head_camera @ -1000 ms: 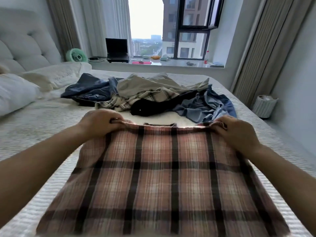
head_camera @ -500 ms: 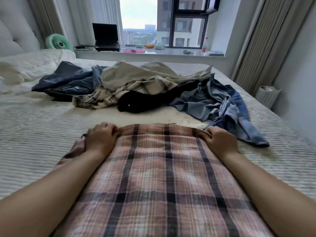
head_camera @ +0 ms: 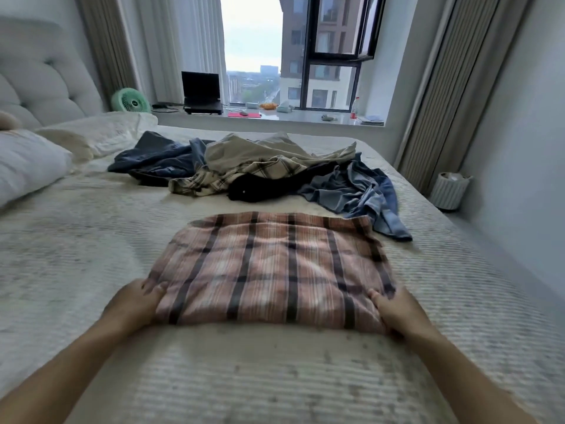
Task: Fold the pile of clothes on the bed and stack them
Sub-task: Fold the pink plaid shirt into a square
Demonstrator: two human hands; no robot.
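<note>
The left hand (head_camera: 134, 304) and right hand (head_camera: 397, 310) sit apart, each seemingly gripping a near corner of the folded plaid shirt (head_camera: 272, 267), lying crosswise between them, equally near; the clothes pile (head_camera: 260, 172) waits beyond.

Head camera, one wide view over the bed (head_camera: 76, 240)
It looks forward and down, close above the forearms, facing the window (head_camera: 253, 50).

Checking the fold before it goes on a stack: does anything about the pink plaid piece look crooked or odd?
Slightly. The pink plaid garment is not square: its far-left corner is rounded and bunched, so the left edge slants. Both hands, left and right, grip its near corners. Nothing looks damaged.
</note>
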